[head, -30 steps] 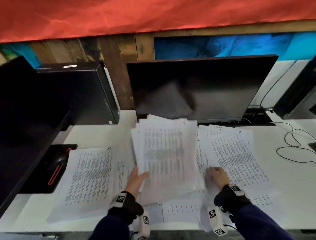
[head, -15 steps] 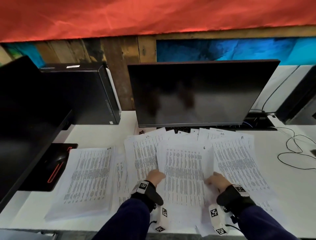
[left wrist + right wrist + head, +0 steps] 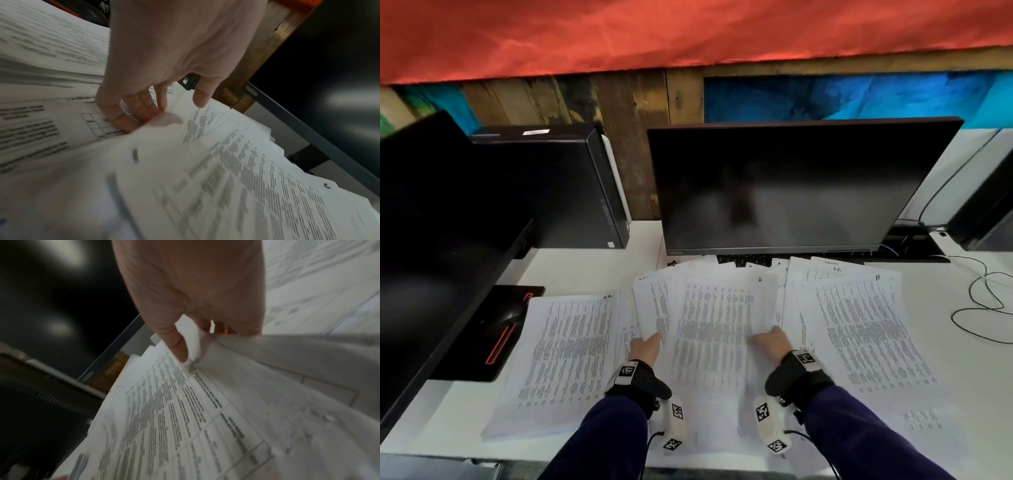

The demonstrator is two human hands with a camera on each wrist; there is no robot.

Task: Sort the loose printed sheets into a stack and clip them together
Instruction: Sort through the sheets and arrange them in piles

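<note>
Printed sheets cover the white desk (image 3: 585, 270). A middle bundle of sheets (image 3: 714, 329) bows upward between my two hands. My left hand (image 3: 645, 346) pinches its left edge; in the left wrist view the thumb lies on top of the bundle (image 3: 226, 162) and the fingers (image 3: 123, 116) curl underneath. My right hand (image 3: 770, 339) pinches the right edge, thumb on the bundle (image 3: 174, 410) in the right wrist view, its fingers hidden below. A thick squared stack (image 3: 565, 349) lies to the left. Fanned loose sheets (image 3: 859, 325) lie to the right.
A dark monitor (image 3: 791, 185) stands just behind the papers, with a keyboard edge (image 3: 743, 260) under it. A black computer tower (image 3: 558, 185) and a second screen (image 3: 431, 222) stand to the left, above a black mouse pad (image 3: 493, 329). Cables (image 3: 983, 301) loop at the right.
A second ago my left hand held the bundle upright. It came down onto the desk, and now both hands grip its side edges and it bows upward.
</note>
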